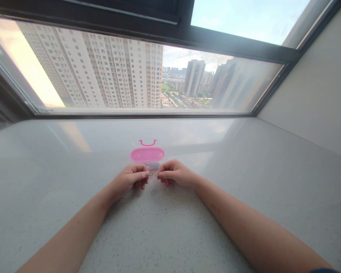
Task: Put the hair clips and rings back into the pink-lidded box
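Note:
Close together above the speckled white countertop, my two hands each pinch something small. Between the thumb and fingers of my left hand (133, 175) a thin curved loop (151, 174) sticks out to the right. My right hand (174, 173) grips a similar thin dark loop (157, 175), facing the first across a narrow gap. The loops are too small to name more exactly. Just behind the hands lies a pink oval tray (147, 154) with small ring-like shapes at its ends. A clear, filmy thing (153, 165), partly hidden by my fingers, is between tray and hands.
Beyond the tray lies a bright pink U-shaped handle (148, 144). The pale countertop (159, 235) runs back to a dark-framed window (142, 116), with tall buildings outside. A plain white wall (315, 87) borders the right side.

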`<state>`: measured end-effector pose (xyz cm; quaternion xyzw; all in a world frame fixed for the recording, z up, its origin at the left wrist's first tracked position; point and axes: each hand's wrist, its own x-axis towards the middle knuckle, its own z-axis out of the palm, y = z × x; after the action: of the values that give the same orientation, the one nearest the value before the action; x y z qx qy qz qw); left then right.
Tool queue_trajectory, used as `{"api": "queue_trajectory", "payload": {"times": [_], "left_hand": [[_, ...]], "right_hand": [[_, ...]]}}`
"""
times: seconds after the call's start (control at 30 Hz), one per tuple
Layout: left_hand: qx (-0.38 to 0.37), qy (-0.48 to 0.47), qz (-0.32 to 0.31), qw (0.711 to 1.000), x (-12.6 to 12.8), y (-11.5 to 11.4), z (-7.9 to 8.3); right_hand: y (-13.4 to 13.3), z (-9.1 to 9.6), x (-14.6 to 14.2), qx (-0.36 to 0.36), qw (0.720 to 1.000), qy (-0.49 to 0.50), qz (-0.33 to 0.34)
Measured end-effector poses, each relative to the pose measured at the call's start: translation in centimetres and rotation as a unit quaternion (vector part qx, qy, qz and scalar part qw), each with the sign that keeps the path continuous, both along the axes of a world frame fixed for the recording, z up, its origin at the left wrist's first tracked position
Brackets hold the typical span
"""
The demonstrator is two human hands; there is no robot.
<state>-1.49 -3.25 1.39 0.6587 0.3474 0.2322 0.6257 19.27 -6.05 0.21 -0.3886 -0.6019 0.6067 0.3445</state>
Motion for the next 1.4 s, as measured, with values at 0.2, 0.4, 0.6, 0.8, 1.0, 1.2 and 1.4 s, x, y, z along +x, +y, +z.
{"api": "queue_trajectory", "payload": {"times": [0.2,0.4,0.6,0.8,1.0,1.2,1.4], "left_hand": [[-0.007,0.006,0.013,1.0,0.13,-0.25,0.32],[-0.01,0.005,0.015,1.0,0.19,-0.27,0.42],[-0.014,-0.001,0.01,1.0,0.08,-0.18,0.29],[-0.001,-0.002,0.005,1.0,0.01,-0.02,0.03],[0.0,-0.002,-0.001,1.0,0.0,0.02,0.05],[-0.01,0.01,0.02,1.0,0.18,-0.32,0.47],[-0.007,0.01,0.022,1.0,0.2,-0.34,0.47]], "right_hand": [[0.09,-0.1,0.05,-0.001,1.0,0.004,0.007],[0.11,-0.15,0.03,-0.002,1.0,0.011,0.009],[0.0,-0.08,0.0,0.001,1.0,0.007,0.007],[-0.05,-0.02,0.0,-0.002,1.0,-0.006,0.0],[-0.09,0.15,-0.03,-0.002,1.0,-0.007,-0.001],[0.05,-0.02,0.01,0.001,1.0,0.005,0.007],[-0.03,0.26,-0.07,-0.004,1.0,-0.002,0.005]]}}
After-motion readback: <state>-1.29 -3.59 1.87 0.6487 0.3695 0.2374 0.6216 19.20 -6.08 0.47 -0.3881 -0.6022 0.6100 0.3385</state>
